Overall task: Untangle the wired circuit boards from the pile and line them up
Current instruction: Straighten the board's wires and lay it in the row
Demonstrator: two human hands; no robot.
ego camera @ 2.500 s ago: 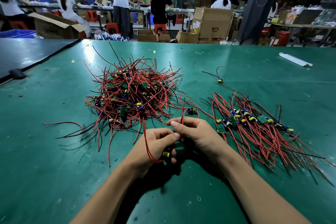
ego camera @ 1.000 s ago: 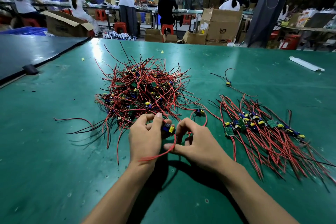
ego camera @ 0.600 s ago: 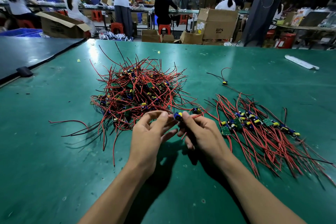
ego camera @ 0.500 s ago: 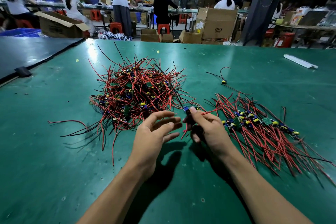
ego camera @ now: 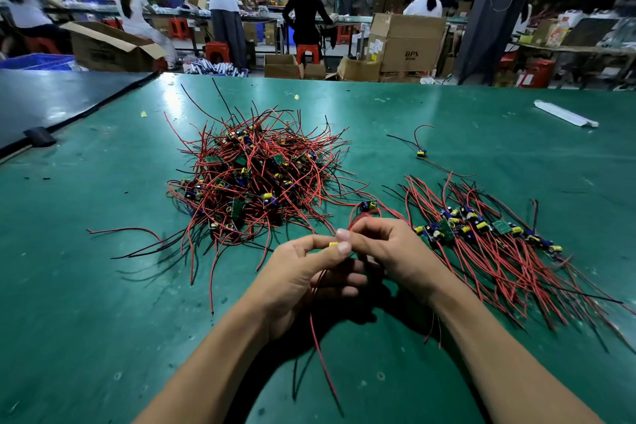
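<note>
I pinch one small circuit board (ego camera: 334,244) between my left hand (ego camera: 299,280) and right hand (ego camera: 395,251), just in front of the pile (ego camera: 254,179). I should draw its red wires straight, then lay it beside the row (ego camera: 481,231).

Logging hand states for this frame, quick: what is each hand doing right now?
Left hand: closed, pinching a small wired circuit board at the fingertips.
Right hand: closed on the same board's red wires.
</note>
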